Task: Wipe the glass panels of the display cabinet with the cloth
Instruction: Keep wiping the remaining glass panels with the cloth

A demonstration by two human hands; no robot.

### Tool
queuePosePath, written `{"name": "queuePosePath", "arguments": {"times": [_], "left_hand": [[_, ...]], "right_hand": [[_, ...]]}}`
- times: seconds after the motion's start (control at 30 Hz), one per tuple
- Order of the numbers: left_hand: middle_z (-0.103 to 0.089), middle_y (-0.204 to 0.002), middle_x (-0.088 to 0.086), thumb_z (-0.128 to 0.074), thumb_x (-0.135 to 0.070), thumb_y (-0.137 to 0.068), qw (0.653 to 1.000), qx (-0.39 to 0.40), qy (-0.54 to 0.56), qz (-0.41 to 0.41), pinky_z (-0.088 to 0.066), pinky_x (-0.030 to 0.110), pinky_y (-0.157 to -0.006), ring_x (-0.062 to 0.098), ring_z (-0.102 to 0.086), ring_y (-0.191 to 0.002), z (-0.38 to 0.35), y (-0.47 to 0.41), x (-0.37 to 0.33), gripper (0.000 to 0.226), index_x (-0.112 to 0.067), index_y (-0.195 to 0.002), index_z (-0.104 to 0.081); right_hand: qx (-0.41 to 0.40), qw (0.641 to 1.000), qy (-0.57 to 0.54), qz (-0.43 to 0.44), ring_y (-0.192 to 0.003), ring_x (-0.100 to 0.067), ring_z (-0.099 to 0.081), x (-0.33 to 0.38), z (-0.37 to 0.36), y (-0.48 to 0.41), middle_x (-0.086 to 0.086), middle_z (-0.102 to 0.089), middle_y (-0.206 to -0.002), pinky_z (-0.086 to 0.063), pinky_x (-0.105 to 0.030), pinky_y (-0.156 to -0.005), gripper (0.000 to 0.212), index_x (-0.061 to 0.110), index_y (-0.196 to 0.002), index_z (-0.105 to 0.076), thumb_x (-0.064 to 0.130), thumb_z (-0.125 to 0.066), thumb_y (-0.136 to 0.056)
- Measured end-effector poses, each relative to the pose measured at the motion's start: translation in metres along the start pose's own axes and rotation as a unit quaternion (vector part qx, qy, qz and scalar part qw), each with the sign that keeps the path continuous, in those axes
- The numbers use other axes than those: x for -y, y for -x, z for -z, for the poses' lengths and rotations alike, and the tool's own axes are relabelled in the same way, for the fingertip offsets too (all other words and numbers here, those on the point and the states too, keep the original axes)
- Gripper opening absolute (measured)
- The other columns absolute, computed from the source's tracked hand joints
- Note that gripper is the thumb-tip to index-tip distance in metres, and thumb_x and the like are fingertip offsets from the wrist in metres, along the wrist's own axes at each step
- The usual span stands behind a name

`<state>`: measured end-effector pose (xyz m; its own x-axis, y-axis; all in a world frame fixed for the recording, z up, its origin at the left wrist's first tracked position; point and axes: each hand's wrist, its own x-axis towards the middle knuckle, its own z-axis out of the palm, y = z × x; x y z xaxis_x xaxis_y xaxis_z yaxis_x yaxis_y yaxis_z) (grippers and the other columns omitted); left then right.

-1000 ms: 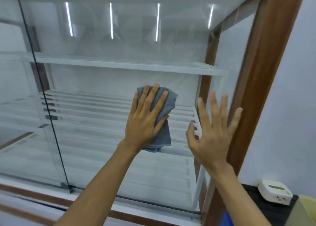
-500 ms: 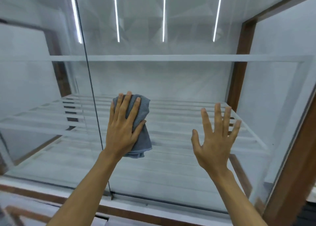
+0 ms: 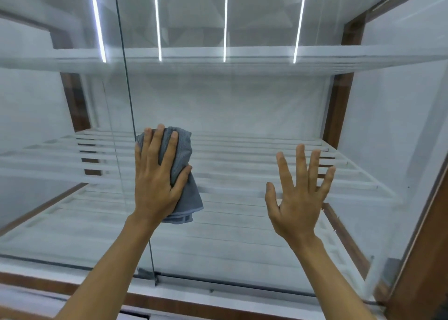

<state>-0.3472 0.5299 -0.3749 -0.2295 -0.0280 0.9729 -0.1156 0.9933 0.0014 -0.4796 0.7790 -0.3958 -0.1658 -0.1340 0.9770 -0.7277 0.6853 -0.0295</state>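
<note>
From my remote seat, the far left shows the left glass panel (image 3: 48, 130) of the display cabinet, with a brown wooden post (image 3: 75, 101) visible through it. Next comes the dark vertical panel edge (image 3: 126, 96), which runs from the top of the view down to the bottom track (image 3: 218, 283).

Just right of that edge, the left hand (image 3: 155, 186) lies flat with its fingers straight and close together. It presses the grey cloth (image 3: 185, 159) against the right glass panel (image 3: 242, 106). The thumb rests along the cloth's right side, and the bunched cloth shows above the fingertips and hangs below the palm.

Behind the glass I see a white upper shelf (image 3: 254, 58), a white slatted shelf (image 3: 242, 172) and four bright light strips (image 3: 225, 21) reflected above.

Further right, well apart from the cloth, the right hand (image 3: 300, 198) is raised with its palm toward the glass, fingers spread and holding nothing. I cannot tell whether it touches the pane.

At the far right stands the cabinet's brown wooden frame (image 3: 424, 266).
</note>
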Motion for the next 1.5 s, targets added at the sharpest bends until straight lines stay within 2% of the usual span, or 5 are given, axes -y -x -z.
{"name": "queuePosePath", "arguments": {"times": [0.23, 0.73, 1.03, 1.27, 1.5], "left_hand": [[-0.025, -0.161, 0.023, -0.045, -0.045, -0.104, 1.000, -0.005, 0.008, -0.018, -0.012, 0.058, -0.125, 0.043, -0.017, -0.152, -0.014, 0.006, -0.018, 0.065, -0.005, -0.154, -0.033], [-0.023, -0.163, 0.015, -0.041, -0.043, -0.106, 0.989, 0.057, -0.037, -0.132, -0.009, 0.049, -0.128, 0.030, -0.011, -0.156, -0.042, 0.041, -0.088, 0.059, -0.011, -0.155, -0.032], [-0.020, -0.164, 0.021, -0.040, -0.044, -0.105, 0.999, 0.032, -0.042, 0.004, -0.009, 0.049, -0.127, 0.028, -0.004, -0.157, -0.005, 0.046, -0.002, 0.067, -0.009, -0.159, -0.021], [-0.016, -0.166, 0.020, -0.044, -0.040, -0.105, 0.997, -0.010, 0.011, 0.072, -0.008, 0.053, -0.127, 0.035, -0.005, -0.156, -0.012, 0.025, -0.015, 0.066, -0.006, -0.158, -0.024], [-0.019, -0.164, 0.024, -0.043, -0.048, -0.104, 1.000, 0.002, -0.004, 0.001, -0.003, 0.054, -0.127, 0.043, -0.009, -0.153, -0.021, -0.004, -0.051, 0.069, -0.007, -0.157, -0.027]], "right_hand": [[-0.018, 1.000, 0.005, 0.005, -0.155, -0.030, -0.007, -0.001, -0.003, 0.002, -0.011, -0.023, -0.164, 0.000, -0.060, -0.123, 0.063, 0.022, -0.153, -0.037, 0.038, -0.051, -0.093], [-0.023, 0.999, 0.015, 0.046, -0.152, -0.033, -0.018, -0.014, 0.002, 0.002, -0.012, -0.029, -0.162, -0.006, -0.054, -0.123, 0.060, 0.023, -0.152, -0.041, 0.039, -0.051, -0.095], [-0.022, 0.999, 0.013, 0.042, -0.152, -0.032, -0.018, -0.013, 0.000, 0.002, -0.013, -0.030, -0.162, -0.004, -0.054, -0.124, 0.058, 0.023, -0.152, -0.040, 0.041, -0.048, -0.097], [-0.023, 0.999, 0.016, 0.040, -0.152, -0.032, -0.017, -0.013, 0.001, 0.002, -0.012, -0.030, -0.162, -0.002, -0.053, -0.124, 0.059, 0.023, -0.152, -0.040, 0.040, -0.049, -0.097], [-0.023, 0.999, 0.013, 0.034, -0.153, -0.032, -0.017, -0.010, 0.001, 0.002, -0.012, -0.029, -0.162, -0.003, -0.055, -0.124, 0.057, 0.023, -0.152, -0.041, 0.042, -0.045, -0.098]]}}
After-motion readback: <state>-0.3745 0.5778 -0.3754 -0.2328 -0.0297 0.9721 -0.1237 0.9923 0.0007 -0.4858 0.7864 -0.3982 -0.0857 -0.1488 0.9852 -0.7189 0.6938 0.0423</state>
